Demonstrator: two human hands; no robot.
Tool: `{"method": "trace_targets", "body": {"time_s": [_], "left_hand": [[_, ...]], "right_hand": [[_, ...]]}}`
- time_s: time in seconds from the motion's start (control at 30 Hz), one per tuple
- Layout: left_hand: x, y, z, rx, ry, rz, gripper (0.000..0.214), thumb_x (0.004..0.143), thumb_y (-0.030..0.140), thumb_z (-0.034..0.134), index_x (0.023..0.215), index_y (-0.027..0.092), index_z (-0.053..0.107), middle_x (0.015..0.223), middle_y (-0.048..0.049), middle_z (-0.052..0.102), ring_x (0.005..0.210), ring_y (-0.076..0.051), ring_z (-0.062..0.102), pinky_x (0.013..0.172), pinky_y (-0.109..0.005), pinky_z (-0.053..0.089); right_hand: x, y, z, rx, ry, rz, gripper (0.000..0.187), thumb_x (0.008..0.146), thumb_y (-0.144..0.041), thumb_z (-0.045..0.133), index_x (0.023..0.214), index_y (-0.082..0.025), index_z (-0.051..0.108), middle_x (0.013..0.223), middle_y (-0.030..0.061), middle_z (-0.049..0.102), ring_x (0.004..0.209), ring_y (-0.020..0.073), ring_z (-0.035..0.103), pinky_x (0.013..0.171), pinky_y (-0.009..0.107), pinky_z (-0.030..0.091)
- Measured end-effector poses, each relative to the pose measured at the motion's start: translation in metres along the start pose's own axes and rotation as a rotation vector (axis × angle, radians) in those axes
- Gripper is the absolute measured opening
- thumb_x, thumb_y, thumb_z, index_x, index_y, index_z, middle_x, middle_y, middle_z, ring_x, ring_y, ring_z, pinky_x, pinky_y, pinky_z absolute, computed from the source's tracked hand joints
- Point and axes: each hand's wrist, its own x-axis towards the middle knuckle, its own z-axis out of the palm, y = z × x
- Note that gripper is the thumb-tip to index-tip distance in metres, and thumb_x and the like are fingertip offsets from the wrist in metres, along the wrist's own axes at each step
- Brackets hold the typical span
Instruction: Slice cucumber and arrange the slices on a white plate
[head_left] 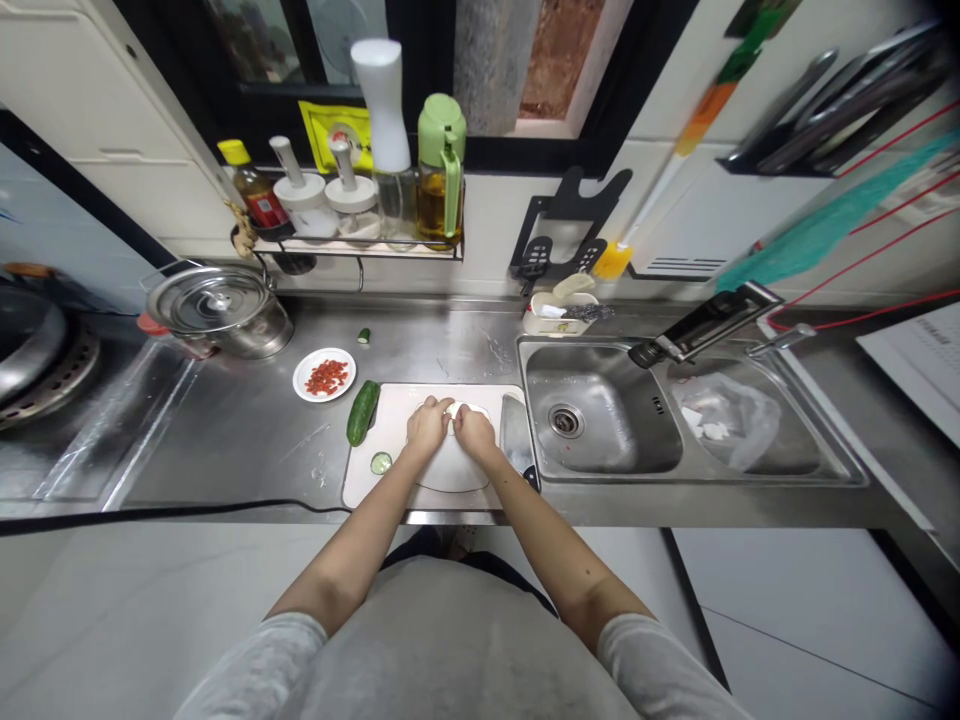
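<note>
Over the white cutting board (394, 405), my left hand (428, 424) and my right hand (474, 430) meet with fingers closed. Between their fingertips is a small white thing (452, 411), mostly covered, so its kind is unclear. A rounded dark outline shows on the board below the hands. To the right of my right hand lies a wide-bladed knife (514, 432) along the board's edge. A whole-looking cucumber (363, 413) rests at the board's left edge, and a cut cucumber piece (381, 463) sits near the board's lower left.
Behind and left stand a white plate (301, 372) of chopped red bits, a cucumber end (364, 336) and a lidded steel pot (255, 325). A double sink (600, 400) with a plastic bag (739, 415) is at right. Bottles fill the wall rack (360, 248). A cable (247, 504) crosses the front edge.
</note>
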Motion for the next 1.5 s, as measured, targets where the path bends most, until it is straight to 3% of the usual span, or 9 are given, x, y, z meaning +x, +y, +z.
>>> {"method": "trace_targets", "body": {"time_s": [0.37, 0.57, 0.67, 0.8, 1.0, 1.13, 1.23, 1.5], "left_hand": [[-0.004, 0.003, -0.006, 0.148, -0.057, -0.029, 0.041, 0.093, 0.033, 0.043, 0.133, 0.033, 0.051, 0.114, -0.0063, 0.053, 0.097, -0.019, 0.058, 0.082, -0.029, 0.044], [-0.006, 0.004, -0.004, 0.145, -0.042, -0.052, 0.043, 0.092, 0.036, 0.042, 0.135, 0.033, 0.049, 0.112, -0.0073, 0.053, 0.097, -0.021, 0.059, 0.082, -0.031, 0.045], [-0.007, 0.004, -0.002, 0.141, -0.032, -0.064, 0.043, 0.092, 0.035, 0.042, 0.134, 0.032, 0.049, 0.112, -0.0075, 0.054, 0.097, -0.021, 0.059, 0.082, -0.032, 0.045], [-0.007, 0.005, -0.002, 0.138, -0.034, -0.085, 0.042, 0.092, 0.034, 0.042, 0.133, 0.032, 0.05, 0.112, -0.0076, 0.055, 0.097, -0.022, 0.059, 0.081, -0.032, 0.045], [-0.009, 0.005, -0.002, 0.123, -0.008, -0.104, 0.042, 0.091, 0.033, 0.044, 0.132, 0.032, 0.051, 0.113, -0.0072, 0.056, 0.099, -0.022, 0.059, 0.082, -0.032, 0.045], [-0.009, 0.005, -0.001, 0.096, -0.013, -0.135, 0.042, 0.091, 0.032, 0.044, 0.133, 0.032, 0.05, 0.115, -0.0073, 0.056, 0.099, -0.021, 0.06, 0.083, -0.031, 0.045], [-0.009, 0.005, -0.001, 0.071, -0.009, -0.137, 0.042, 0.091, 0.033, 0.045, 0.133, 0.031, 0.05, 0.116, -0.0075, 0.056, 0.099, -0.021, 0.06, 0.083, -0.031, 0.045], [-0.01, 0.005, -0.001, 0.058, -0.019, -0.167, 0.043, 0.09, 0.033, 0.048, 0.134, 0.031, 0.049, 0.119, -0.008, 0.056, 0.102, -0.022, 0.06, 0.083, -0.032, 0.045]], "right_hand": [[-0.003, -0.001, -0.005, -0.012, -0.01, 0.01, 0.024, 0.094, -0.026, 0.038, 0.108, -0.017, 0.056, 0.096, 0.0095, 0.067, 0.09, 0.0205, 0.062, 0.068, 0.026, 0.038], [-0.012, 0.016, -0.016, -0.012, 0.164, 0.192, 0.03, 0.094, -0.03, 0.036, 0.119, -0.021, 0.052, 0.118, 0.0106, 0.058, 0.093, 0.0201, 0.06, 0.075, 0.029, 0.04], [-0.011, 0.023, -0.019, -0.04, 0.124, 0.229, 0.031, 0.093, -0.03, 0.038, 0.119, -0.021, 0.053, 0.12, 0.0114, 0.056, 0.095, 0.0214, 0.061, 0.077, 0.031, 0.04], [-0.003, 0.025, -0.02, -0.056, 0.054, 0.208, 0.03, 0.094, -0.028, 0.039, 0.118, -0.021, 0.055, 0.111, 0.0111, 0.061, 0.099, 0.0218, 0.06, 0.079, 0.031, 0.04], [-0.002, 0.018, -0.021, -0.124, 0.092, 0.193, 0.03, 0.095, -0.027, 0.039, 0.119, -0.02, 0.055, 0.115, 0.012, 0.058, 0.096, 0.0203, 0.06, 0.077, 0.029, 0.041], [-0.005, 0.008, -0.021, -0.179, 0.168, 0.073, 0.028, 0.095, -0.031, 0.042, 0.117, -0.021, 0.055, 0.117, 0.0106, 0.054, 0.102, 0.0209, 0.056, 0.077, 0.028, 0.041], [-0.005, 0.0, -0.019, -0.19, 0.132, 0.009, 0.029, 0.094, -0.038, 0.045, 0.117, -0.022, 0.054, 0.115, 0.0095, 0.053, 0.103, 0.0214, 0.055, 0.077, 0.029, 0.041], [0.001, -0.008, -0.015, -0.217, 0.085, 0.019, 0.034, 0.092, -0.042, 0.05, 0.118, -0.021, 0.051, 0.117, 0.01, 0.051, 0.105, 0.0219, 0.054, 0.076, 0.029, 0.041]]}}
